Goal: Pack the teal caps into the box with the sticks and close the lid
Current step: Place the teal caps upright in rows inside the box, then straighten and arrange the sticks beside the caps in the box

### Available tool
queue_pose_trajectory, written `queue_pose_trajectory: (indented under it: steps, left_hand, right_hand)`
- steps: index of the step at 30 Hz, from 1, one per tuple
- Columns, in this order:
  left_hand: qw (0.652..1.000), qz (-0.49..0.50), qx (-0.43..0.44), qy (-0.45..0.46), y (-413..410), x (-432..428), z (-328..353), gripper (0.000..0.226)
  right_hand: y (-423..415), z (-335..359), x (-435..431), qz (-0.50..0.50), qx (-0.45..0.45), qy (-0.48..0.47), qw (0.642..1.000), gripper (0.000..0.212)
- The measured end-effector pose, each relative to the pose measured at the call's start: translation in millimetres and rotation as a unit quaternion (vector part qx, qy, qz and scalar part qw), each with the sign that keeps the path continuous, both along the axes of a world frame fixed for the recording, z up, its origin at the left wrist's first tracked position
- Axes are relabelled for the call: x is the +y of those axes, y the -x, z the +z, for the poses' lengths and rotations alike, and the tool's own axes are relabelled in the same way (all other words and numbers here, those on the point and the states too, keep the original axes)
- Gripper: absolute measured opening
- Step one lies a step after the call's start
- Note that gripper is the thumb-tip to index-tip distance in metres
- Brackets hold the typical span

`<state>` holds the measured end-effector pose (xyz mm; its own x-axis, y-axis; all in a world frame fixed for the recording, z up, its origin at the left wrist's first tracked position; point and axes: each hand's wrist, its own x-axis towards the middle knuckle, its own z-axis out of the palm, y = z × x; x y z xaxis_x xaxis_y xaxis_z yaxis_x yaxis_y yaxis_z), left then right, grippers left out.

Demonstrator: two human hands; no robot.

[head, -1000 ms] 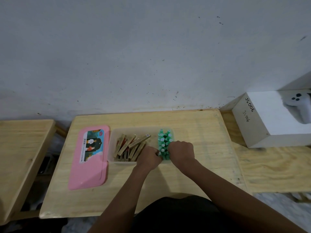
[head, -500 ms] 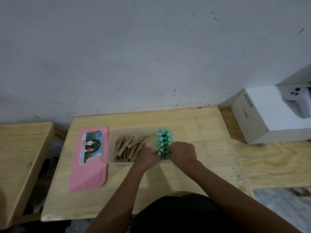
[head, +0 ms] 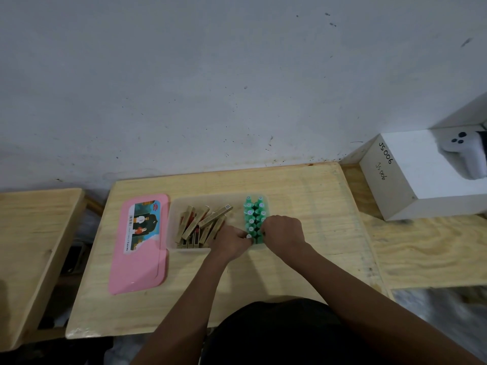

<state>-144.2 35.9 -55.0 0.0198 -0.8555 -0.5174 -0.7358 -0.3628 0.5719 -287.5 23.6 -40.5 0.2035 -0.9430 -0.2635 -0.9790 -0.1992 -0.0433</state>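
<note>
A translucent box (head: 174,227) sits mid-table. Its left part holds several gold sticks (head: 203,225). Its right end holds several teal caps (head: 253,214) standing in two rows. My left hand (head: 233,242) is at the near left of the rows, fingers curled and pinching the nearest teal cap. My right hand (head: 283,230) is curled against the near right side of the rows, fingers on the caps there. The pink lid (head: 139,248) lies flat on the table, left of the box.
The wooden table (head: 303,196) butts against a grey wall. A second wooden table (head: 31,233) stands to the left, across a gap. On the right sits a white box (head: 411,180) marked JS006 with a white controller (head: 466,154) on it.
Both hands stay at the near end of the teal caps with only slight shifts. The view has tilted a little.
</note>
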Motion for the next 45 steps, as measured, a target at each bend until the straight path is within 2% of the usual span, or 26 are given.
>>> queue_pose_trajectory:
  steps: [5,9,12,18,21,23,30,42,45]
  left_hand:
    - [1.000,-0.016,0.008,0.003,2,0,3,0.035]
    - [1.000,-0.008,0.001,-0.007,3,0,3,0.032]
    - [1.000,0.010,-0.015,-0.015,4,1,-1,0.043]
    - [0.999,0.039,0.002,-0.004,7,5,-1,0.038]
    - [0.999,0.044,0.013,0.000,7,7,1,0.026]
    - [0.999,0.043,0.015,0.003,6,8,1,0.026]
    - [0.999,0.047,0.013,0.009,7,8,2,0.027]
    - [0.997,0.043,-0.062,-0.013,3,7,3,0.033]
    - [0.998,0.044,-0.038,-0.011,-1,8,3,0.029]
  right_hand:
    - [6,-5,0,0.000,-0.040,-0.006,0.999,0.022]
    - [11,-7,3,-0.009,-0.077,-0.004,0.997,0.022]
    - [15,-6,6,-0.010,-0.112,-0.012,0.994,0.024]
    - [23,-1,8,-0.020,-0.151,-0.009,0.988,0.024]
    - [27,0,9,-0.057,-0.178,-0.008,0.982,0.025]
    - [31,-1,9,-0.086,-0.196,-0.010,0.977,0.026]
    - [39,-5,8,-0.151,-0.253,-0.074,0.953,0.033]
    - [42,-3,-4,-0.136,-0.265,-0.085,0.951,0.033]
    - [40,3,-10,-0.116,-0.247,-0.056,0.960,0.032]
